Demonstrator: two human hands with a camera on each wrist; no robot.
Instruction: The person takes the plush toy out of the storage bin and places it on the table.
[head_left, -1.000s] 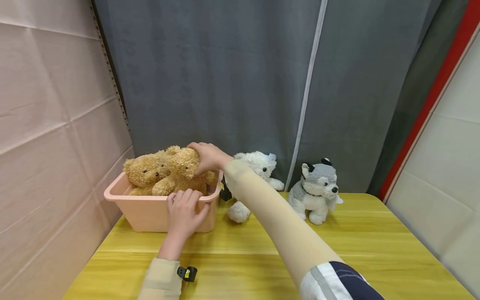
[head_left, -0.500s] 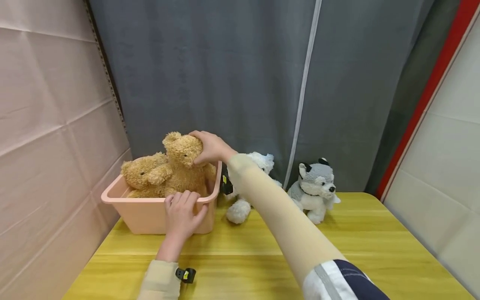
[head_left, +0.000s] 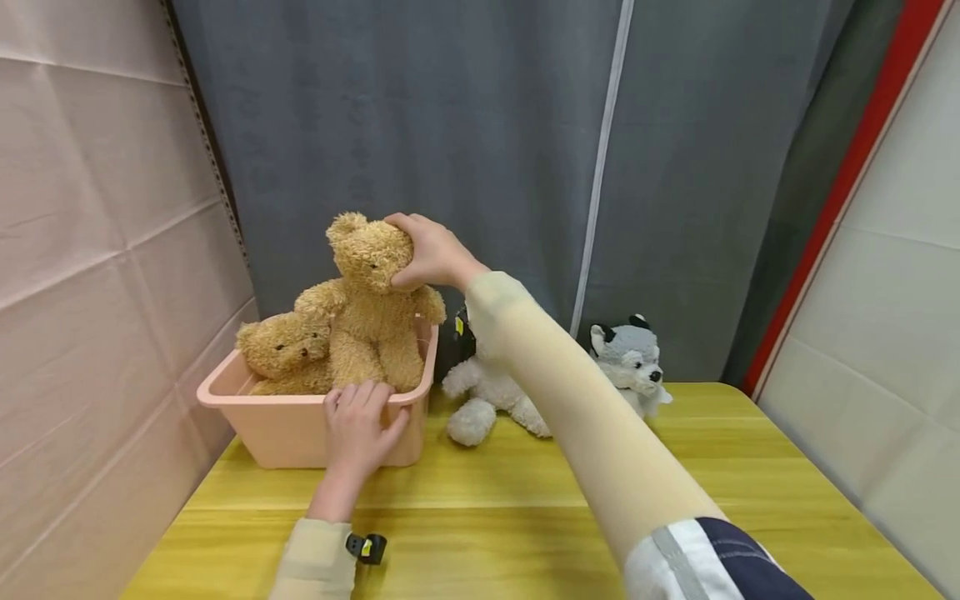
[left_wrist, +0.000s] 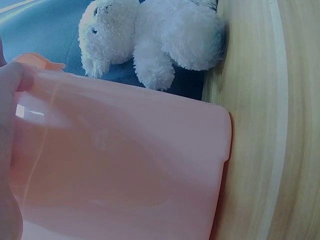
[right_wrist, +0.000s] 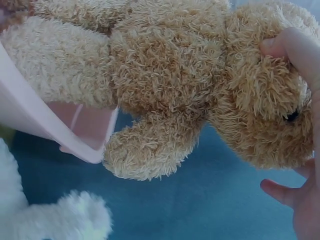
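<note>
My right hand (head_left: 435, 250) grips a tan teddy bear (head_left: 375, 312) by the side of its head. The bear hangs upright over the right half of a pink plastic bin (head_left: 277, 433), its feet about level with the rim. In the right wrist view, the thumb presses into the fur of the bear's head (right_wrist: 260, 85). My left hand (head_left: 360, 429) holds the bin's front rim, fingers hooked over the edge and thumb along the outside. A second tan teddy bear (head_left: 281, 346) leans in the left part of the bin.
A white plush toy (head_left: 491, 396) sits right of the bin, partly hidden by my right forearm. Farther right is a grey and white husky plush (head_left: 630, 362). The wooden table (head_left: 465, 508) meets a grey curtain behind and a pale wall at left.
My right hand has raised the gripped teddy bear from deep in the bin until its body and legs show. The left hand stays on the rim.
</note>
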